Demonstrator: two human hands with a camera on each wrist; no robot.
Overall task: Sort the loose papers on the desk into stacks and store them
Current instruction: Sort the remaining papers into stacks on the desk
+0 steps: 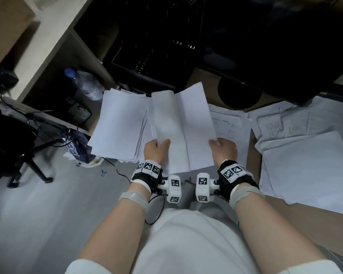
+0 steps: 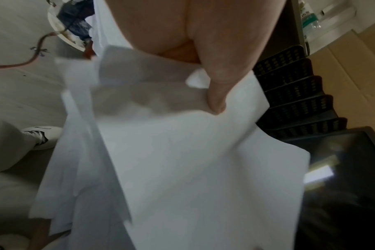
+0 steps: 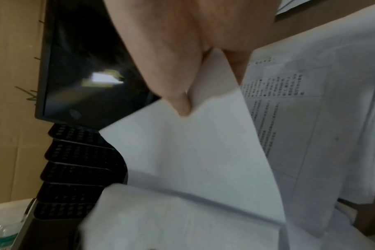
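Note:
Both hands hold up white sheets above the desk edge. My left hand pinches the sheets' near left edge, thumb on top, as the left wrist view confirms on the paper. My right hand pinches the near right corner, and in the right wrist view its thumb presses on the sheet. A squared white stack lies just left of the held sheets. Loose printed papers spread over the desk to the right, and one printed page sits under the held sheets.
A black multi-tier mesh paper tray stands behind the papers. A dark monitor with a round base is at back right. A water bottle lies in a shelf at left. An office chair base stands on the grey floor.

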